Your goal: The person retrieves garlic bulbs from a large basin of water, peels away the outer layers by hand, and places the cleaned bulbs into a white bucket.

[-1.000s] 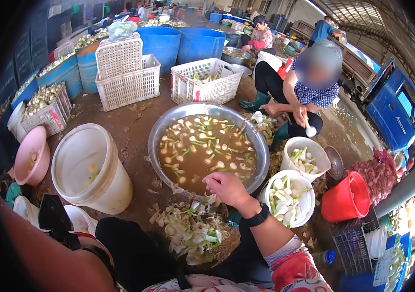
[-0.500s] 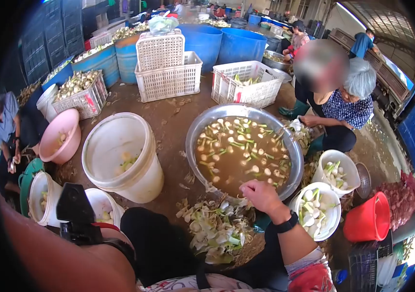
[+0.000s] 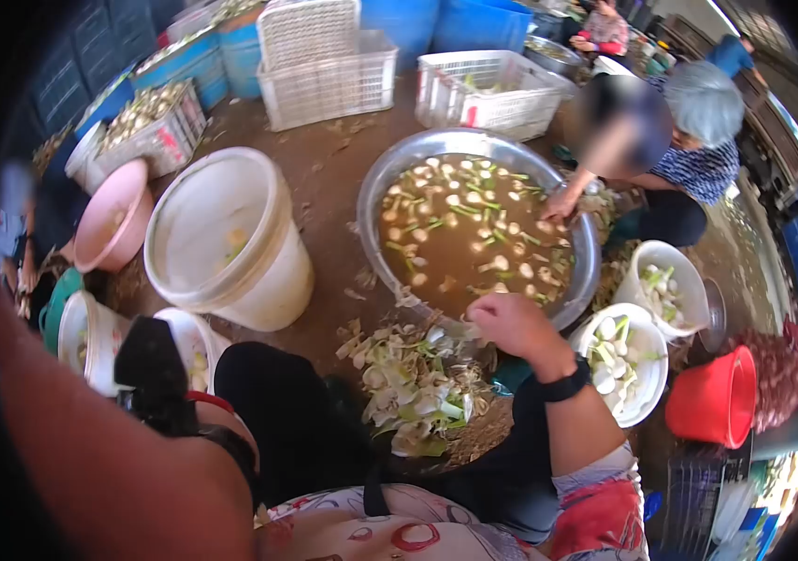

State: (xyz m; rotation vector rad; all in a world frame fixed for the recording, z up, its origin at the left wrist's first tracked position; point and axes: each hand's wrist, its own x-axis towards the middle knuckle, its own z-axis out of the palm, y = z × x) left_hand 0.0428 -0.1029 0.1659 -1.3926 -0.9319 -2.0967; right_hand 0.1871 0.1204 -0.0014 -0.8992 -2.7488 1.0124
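My right hand (image 3: pixel 509 323), with a dark band on the wrist, is at the near rim of a wide metal basin (image 3: pixel 373 245). Its fingers are curled and point away from me, so whatever they may hold is hidden. Brown water in the basin carries many white bulbs with green stems (image 3: pixel 483 208). Below and left of the hand lies a heap of pale and green peelings (image 3: pixel 415 388). A white bucket of bulbs (image 3: pixel 653 404) stands to the hand's right. At the lower left only my left arm shows; its hand is out of sight.
A co-worker's hand (image 3: pixel 562 204) reaches into the basin's far right side. A large white bucket (image 3: pixel 282 271) and a pink tub (image 3: pixel 118 248) stand left. Right are another white bucket (image 3: pixel 684 313) and a red bucket (image 3: pixel 712 397). Crates (image 3: pixel 329 93) line the back.
The view has tipped downward. The co-worker's hand has come forward over the basin water. My right hand remains by the near rim, fingers curled.
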